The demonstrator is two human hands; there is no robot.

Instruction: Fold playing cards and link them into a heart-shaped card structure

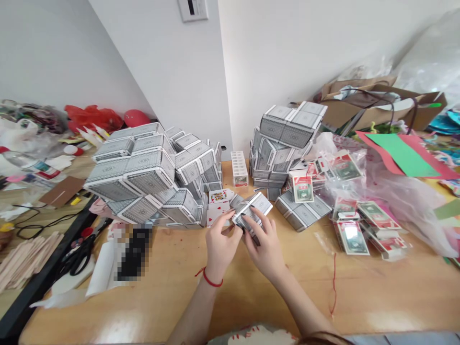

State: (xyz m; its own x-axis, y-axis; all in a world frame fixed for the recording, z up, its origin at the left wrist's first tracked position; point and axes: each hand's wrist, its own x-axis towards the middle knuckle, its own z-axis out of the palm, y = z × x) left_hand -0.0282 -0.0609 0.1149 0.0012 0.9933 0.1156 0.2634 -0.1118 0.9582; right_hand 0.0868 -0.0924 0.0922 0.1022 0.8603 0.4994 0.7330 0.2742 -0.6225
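Low over the middle of the table, my left hand [221, 242] and my right hand [266, 244] close around a small block made of grey-backed playing cards [263, 203]. The left thumb and fingers pinch its near left corner; the right fingers press on its top and near side. Just left of the block lie loose playing cards [218, 196], face up, with a court card and hearts showing. A similar card block [304, 211] sits to the right of my hands. Behind the held block stands a narrow white-and-red pack [239, 168].
Stacked card blocks rise on the left [151, 167] and on the right [283, 129]. Red-and-green card boxes [352, 235] and clear plastic lie to the right. Black scissors [81, 254] and a white roll [100, 268] are at left. A red string [334, 285] lies in front.
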